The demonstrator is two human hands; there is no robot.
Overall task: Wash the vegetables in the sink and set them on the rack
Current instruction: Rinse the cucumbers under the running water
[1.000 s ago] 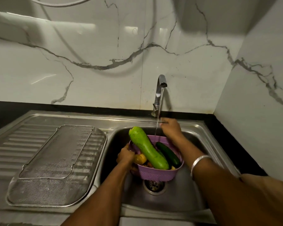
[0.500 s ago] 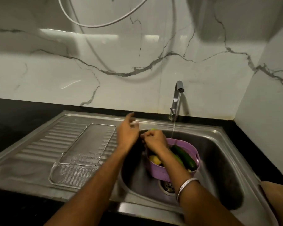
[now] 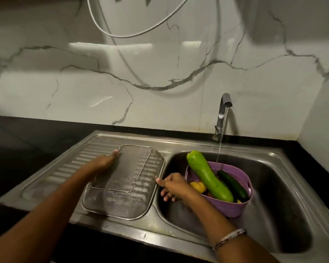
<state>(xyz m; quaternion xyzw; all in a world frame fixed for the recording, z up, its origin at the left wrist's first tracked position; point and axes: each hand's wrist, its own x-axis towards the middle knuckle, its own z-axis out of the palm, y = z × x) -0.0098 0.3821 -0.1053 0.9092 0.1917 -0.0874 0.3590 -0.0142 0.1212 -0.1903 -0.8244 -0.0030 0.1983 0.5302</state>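
head view, landmark = sink basin (image 3: 273, 196).

mesh rack (image 3: 125, 179) lies flat on the ribbed drainboard (image 3: 74, 168), just left of the basin, its right edge running along the basin's left rim. nothing on the rack.

left hand (image 3: 103, 162) lies on the rack's far-left edge, well left of the basin. fingers look stretched out toward the rack's top-left corner, fingertip touching the frame there. no curl round the wire that i can see, so it reads as fingers apart and straight, resting on it.

right hand (image 3: 174, 186) is at the basin's left rim, between rack and basket. thumb points at the rack's right edge, other fingers curl downward over the rim. whether they grip the rack edge, the rim or nothing: cannot tell, too blurred.

purple basket (image 3: 230, 205) sits inside the basin, left-centre, over the drain area. in it: long light-green gourd (image 3: 207, 177) lying diagonal, top end sticking out over the basket's far-left rim; dark cucumber (image 3: 233, 185) just right of it, touching; yellow vegetable (image 3: 198, 186) at the left side, beside the right hand's wrist.

tap (image 3: 223, 114) stands behind the basin's back rim, running. water stream (image 3: 219, 149) falls into the basket's far side, just right of the gourd.

metal bangle (image 3: 229, 238) on the right wrist, over the basin's near rim.
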